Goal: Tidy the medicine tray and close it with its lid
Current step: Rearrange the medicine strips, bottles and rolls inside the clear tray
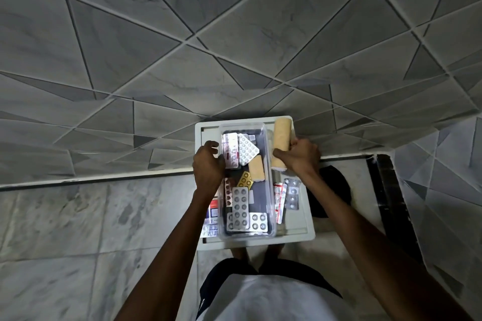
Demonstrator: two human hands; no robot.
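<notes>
On the left, the left hand (208,164) curls its fingers over the left wall of the clear medicine tray (271,232), which sits on a white desk (305,227) half filled with pill strips (240,206) and a small tan roll (256,168). To its right, the right hand (302,155) grips the lower end of a large tan bandage roll (281,143) beside the tray. The tidying seems under way: next that roll likely goes into the tray, then the loose strips (285,197) outside its right wall; I cannot pick out the lid.
</notes>
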